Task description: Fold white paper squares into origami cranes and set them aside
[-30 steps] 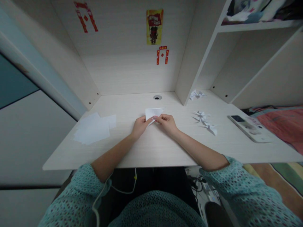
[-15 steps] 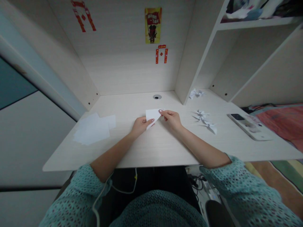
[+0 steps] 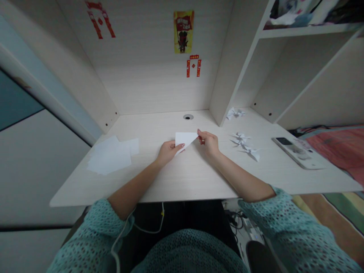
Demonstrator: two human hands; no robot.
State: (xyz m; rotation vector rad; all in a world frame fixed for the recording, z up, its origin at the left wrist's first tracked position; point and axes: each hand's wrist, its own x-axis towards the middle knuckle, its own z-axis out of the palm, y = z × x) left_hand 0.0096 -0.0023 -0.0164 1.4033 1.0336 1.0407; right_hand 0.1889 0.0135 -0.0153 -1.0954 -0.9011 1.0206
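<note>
A folded white paper [image 3: 184,138] lies in the middle of the pale wooden desk [image 3: 187,178]. My left hand [image 3: 168,150] presses its near left corner down with closed fingers. My right hand [image 3: 209,143] pinches the paper's right tip at the fold's far end. Both forearms come out of teal knit sleeves.
Loose white sheets [image 3: 112,156] lie at the left of the desk. Several folded paper cranes [image 3: 245,144] sit to the right, one more crane [image 3: 236,112] by the shelf divider. A phone [image 3: 297,152] lies at the far right. A cable hole [image 3: 188,117] is behind the paper.
My right hand has slid rightward and away along the fold, from the paper's near middle to its right tip. My left hand has stayed at the left corner.
</note>
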